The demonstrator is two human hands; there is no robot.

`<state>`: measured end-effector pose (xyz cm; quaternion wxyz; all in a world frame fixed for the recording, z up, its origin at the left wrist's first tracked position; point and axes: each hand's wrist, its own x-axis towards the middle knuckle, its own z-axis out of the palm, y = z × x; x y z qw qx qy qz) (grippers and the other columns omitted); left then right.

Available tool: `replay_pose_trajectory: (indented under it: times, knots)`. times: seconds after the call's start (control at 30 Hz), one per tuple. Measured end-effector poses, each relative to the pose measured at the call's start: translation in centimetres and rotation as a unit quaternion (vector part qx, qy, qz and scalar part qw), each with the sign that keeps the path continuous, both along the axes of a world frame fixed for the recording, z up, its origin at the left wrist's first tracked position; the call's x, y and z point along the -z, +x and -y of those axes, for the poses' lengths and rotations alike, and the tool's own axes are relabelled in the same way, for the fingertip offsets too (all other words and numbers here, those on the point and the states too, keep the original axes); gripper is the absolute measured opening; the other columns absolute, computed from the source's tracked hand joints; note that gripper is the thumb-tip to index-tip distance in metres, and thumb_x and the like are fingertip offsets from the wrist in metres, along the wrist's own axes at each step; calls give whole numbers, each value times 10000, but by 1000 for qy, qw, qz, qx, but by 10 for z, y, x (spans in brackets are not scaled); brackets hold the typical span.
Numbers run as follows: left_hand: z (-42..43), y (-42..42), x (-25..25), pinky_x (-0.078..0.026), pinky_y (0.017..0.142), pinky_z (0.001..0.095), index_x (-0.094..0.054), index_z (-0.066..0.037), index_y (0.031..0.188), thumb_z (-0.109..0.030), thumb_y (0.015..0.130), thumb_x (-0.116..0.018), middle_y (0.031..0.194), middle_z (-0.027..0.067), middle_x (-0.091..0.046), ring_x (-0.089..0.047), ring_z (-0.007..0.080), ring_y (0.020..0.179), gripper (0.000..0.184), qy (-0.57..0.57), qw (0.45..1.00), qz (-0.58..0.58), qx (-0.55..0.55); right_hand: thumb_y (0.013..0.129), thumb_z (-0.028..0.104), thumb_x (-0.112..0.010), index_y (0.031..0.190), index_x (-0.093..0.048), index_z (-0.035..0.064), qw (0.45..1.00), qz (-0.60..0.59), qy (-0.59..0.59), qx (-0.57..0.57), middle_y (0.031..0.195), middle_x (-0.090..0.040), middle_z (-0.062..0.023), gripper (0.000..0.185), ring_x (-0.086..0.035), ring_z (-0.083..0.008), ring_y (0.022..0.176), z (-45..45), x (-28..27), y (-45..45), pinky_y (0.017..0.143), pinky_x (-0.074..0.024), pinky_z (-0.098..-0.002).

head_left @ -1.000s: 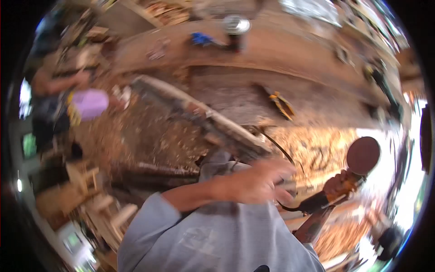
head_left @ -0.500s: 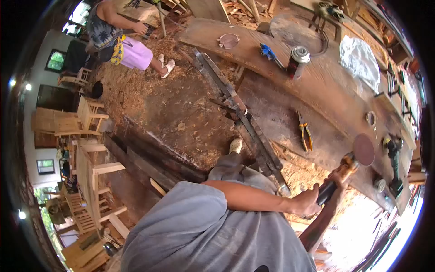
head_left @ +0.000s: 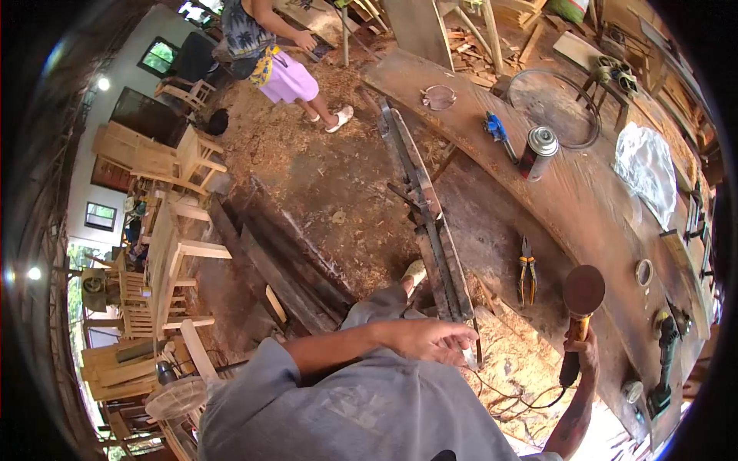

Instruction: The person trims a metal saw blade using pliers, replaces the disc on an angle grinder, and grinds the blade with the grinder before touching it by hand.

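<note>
My right hand (head_left: 584,349) is wrapped around an angle grinder (head_left: 571,367) with a black body and an orange-yellow head. The grinder stands upright, its round brown sanding disc (head_left: 584,290) at the top, above the edge of the wooden slab. My left hand (head_left: 434,339) is away from the tool, in front of my shirt, its fingers loosely extended. A dark power cord (head_left: 523,401) loops from the grinder's lower end towards the left fingertips; whether they touch it I cannot tell. Pliers (head_left: 526,273) with yellow-black handles lie near the disc.
On the long wooden slab (head_left: 492,180) are a blue torch head (head_left: 496,127), a gas canister (head_left: 538,154), a worn disc (head_left: 439,97), a tape roll (head_left: 644,272), a plastic bag (head_left: 646,173) and a green power tool (head_left: 666,361). A dark beam (head_left: 430,223) runs alongside. Another person (head_left: 288,77) stands beyond.
My left hand has let go of the grinder and moved left. The right hand has turned the grinder upright, disc facing me. The view has shifted, so the surroundings sit further right.
</note>
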<state>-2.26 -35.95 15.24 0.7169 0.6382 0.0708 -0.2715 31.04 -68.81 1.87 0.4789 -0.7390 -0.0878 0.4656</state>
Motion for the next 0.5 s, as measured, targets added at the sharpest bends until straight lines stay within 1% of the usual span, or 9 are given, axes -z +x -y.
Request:
replay_pose_trajectory:
  times: [0.07, 0.1, 0.13, 0.2, 0.23, 0.33, 0.4, 0.47, 0.5]
  knots:
    - [0, -2, -1, -515, 1019, 358, -385, -9, 1548, -484, 1009, -650, 1333, 132, -611, -620, 230, 1206, 765, 2, 999, 6, -39, 557, 118, -695, 1060, -593, 53, 999, 6, -25, -46, 891, -605, -39, 516, -599, -155, 757, 5, 8, 15, 698, -495, -315]
    - [2, -1, -3, -515, 1019, 358, -385, -9, 1548, -484, 1009, -650, 1333, 132, -611, -620, 230, 1206, 765, -1, 999, 6, -39, 542, 87, -731, 1075, -593, 41, 999, -13, -12, -41, 886, -610, -41, 552, -603, -167, 777, 6, 9, 19, 705, -503, -329]
    - [5, 2, -7, -511, 1028, 361, -379, -2, 1550, -487, 1012, -643, 1343, 138, -608, -612, 232, 1219, 772, -2, 1000, 3, -24, 542, 87, -731, 1075, -593, 41, 999, -13, -17, -38, 886, -610, -41, 552, -603, -167, 777, 11, 9, 21, 705, -503, -329]
    - [8, 8, -11, -507, 1037, 364, -373, 4, 1552, -491, 1014, -637, 1353, 145, -604, -604, 234, 1232, 778, -3, 1000, 5, -3, 539, 41, -766, 1105, -591, 25, 982, 117, -108, -103, 938, -623, -55, 593, -608, -185, 830, 11, 5, 26, 740, -520, -346]
    - [8, 10, -13, -504, 1041, 366, -369, 12, 1552, -494, 1015, -635, 1361, 152, -600, -593, 240, 1246, 785, -1, 1000, 6, 24, 542, 9, -788, 1129, -587, 13, 979, 169, -91, -62, 999, -624, -63, 621, -603, -192, 876, 16, 11, 22, 807, -520, -348]
    - [4, 11, -18, -495, 1054, 373, -363, 17, 1555, -498, 1018, -627, 1388, 171, -586, -569, 262, 1277, 790, -2, 998, 9, 58, 557, 17, -780, 1138, -585, 14, 967, 221, -100, -77, 1030, -609, -57, 613, -590, -188, 895, 22, 11, 19, 852, -497, -324]
    - [0, 4, -19, -492, 1059, 377, -361, -1, 1564, -494, 1020, -625, 1390, 166, -586, -570, 266, 1278, 780, 4, 999, -4, 37, 543, 12, -777, 1102, -593, 10, 966, 230, -98, -65, 991, -599, -38, 589, -583, -192, 895, 31, 20, 24, 863, -481, -315]
    - [-2, -4, -16, -490, 1057, 376, -378, -16, 1561, -468, 1023, -633, 1379, 154, -589, -571, 254, 1268, 747, 10, 999, -16, 28, 554, 25, -763, 1073, -616, 2, 980, 161, -97, -68, 956, -608, -25, 540, -582, -194, 891, 33, 18, 32, 860, -476, -311]
    - [-5, -6, -17, -492, 1051, 374, -387, -17, 1556, -456, 1022, -641, 1371, 146, -591, -573, 246, 1258, 737, 12, 1000, -12, 18, 573, 49, -754, 1067, -645, -7, 982, 150, -102, -59, 965, -650, -30, 508, -603, -189, 908, 23, 0, 30, 850, -489, -321]
